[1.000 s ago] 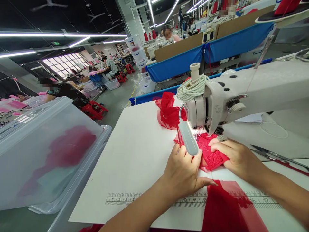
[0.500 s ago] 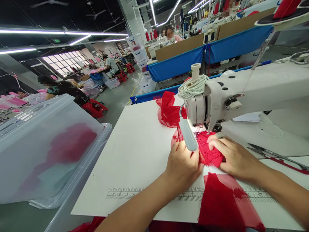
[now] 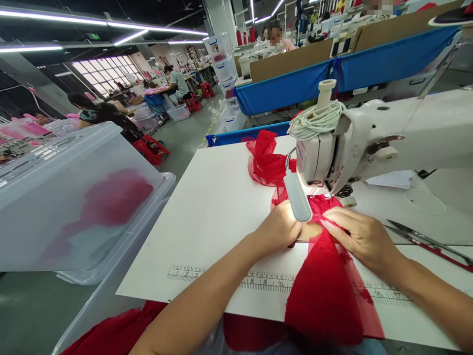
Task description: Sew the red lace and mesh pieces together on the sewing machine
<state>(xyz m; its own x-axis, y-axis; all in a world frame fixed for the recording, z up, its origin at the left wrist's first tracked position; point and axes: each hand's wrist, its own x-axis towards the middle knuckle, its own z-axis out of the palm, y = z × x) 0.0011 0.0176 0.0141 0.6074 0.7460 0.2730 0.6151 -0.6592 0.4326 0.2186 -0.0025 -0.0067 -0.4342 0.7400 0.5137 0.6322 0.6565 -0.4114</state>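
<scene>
Two hands at work on a white table (image 3: 214,207), ordered here from biggest thing down. Broad white tabletop filling the middle of the view, with a printed ruler strip (image 3: 266,282) along its near edge. Left of it, a clear plastic bin (image 3: 74,197), lidded, with red and pale cloth blurred inside. On the right, a white sewing machine (image 3: 388,143), arm reaching leftward to its head, a coil of pale cord (image 3: 316,121) wound on top. Beyond the table, blue cloth barriers (image 3: 332,79) and other workers seated far off.

Red sheer fabric (image 3: 328,291) draped from under the machine head toward the near edge and over it, covering part of the ruler; more of it bunched at the far side, left of the head (image 3: 266,162). Small white lamp (image 3: 297,197) on a bent neck, hanging just above the hands, lit.

Left hand (image 3: 279,228) curled on the table beside the lamp, fingers bunched together against the fabric's left edge; fingertips hidden under the lamp, so exact pinch not clear. Right hand (image 3: 360,236) laid flat on the red fabric just near of the presser foot, fingers close together and pointing left, pressing the cloth down. Hands near each other, fabric between.

Scissors (image 3: 421,239) lying on the table right of the right hand, well clear of it.
</scene>
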